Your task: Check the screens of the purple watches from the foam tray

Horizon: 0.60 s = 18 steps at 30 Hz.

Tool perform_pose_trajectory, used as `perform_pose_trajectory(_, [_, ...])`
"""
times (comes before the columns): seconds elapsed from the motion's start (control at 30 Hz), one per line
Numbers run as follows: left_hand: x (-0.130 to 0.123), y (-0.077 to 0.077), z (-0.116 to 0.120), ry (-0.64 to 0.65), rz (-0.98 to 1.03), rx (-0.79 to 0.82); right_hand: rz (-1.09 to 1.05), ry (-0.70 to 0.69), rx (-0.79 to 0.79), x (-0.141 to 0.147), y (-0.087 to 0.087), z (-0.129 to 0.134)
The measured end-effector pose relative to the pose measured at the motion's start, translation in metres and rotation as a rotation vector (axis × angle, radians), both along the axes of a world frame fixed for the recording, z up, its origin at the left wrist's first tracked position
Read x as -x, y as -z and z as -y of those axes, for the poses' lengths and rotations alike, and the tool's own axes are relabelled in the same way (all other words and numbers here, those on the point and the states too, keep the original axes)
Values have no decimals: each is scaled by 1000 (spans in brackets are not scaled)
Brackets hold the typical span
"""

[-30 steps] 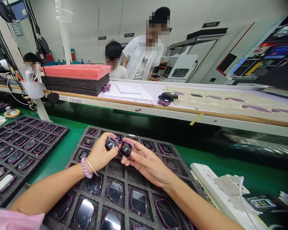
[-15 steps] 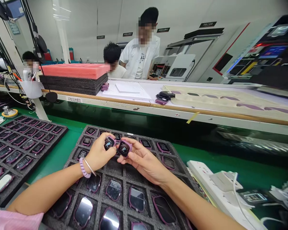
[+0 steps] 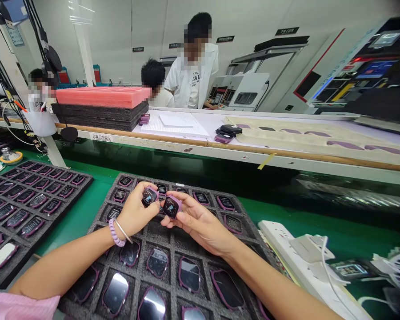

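My left hand (image 3: 138,209) grips a purple-framed smartwatch body (image 3: 150,197) with its screen lit. Beside it, my right hand (image 3: 195,220) holds a second purple smartwatch body (image 3: 172,206), also lit, between thumb and fingers. The two watches are side by side, faces tilted up toward me. Both hands are above a dark foam tray (image 3: 143,240) whose square pockets hold more purple watch bodies, such as one with a dark screen (image 3: 157,262). Some pockets beneath my hands hold no watch. My fingertips behind the watches are partly hidden.
Another foam tray (image 3: 71,198) of watches lies at left. A white power strip (image 3: 276,235) with plugs stands at right. Across the back runs a shelf (image 3: 183,151) with stacked red and black foam (image 3: 100,109) and loose watches (image 3: 225,133). Several people are beyond it.
Both watches remain in my hands, nearly in the same place, with only a slight shift. The standing person across the shelf has lowered their head and leaned a little left.
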<state>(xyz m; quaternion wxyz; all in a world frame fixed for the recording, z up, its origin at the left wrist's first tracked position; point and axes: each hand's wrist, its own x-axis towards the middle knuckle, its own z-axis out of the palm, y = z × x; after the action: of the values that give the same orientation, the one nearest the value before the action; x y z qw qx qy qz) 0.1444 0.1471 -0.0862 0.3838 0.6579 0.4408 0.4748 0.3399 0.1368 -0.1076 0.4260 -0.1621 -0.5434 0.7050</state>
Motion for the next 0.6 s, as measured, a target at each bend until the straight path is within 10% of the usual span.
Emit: perform_pose_trajectory(0.6, [-2, 3, 5, 41, -3, 24, 3, -14, -22, 1, 0, 1])
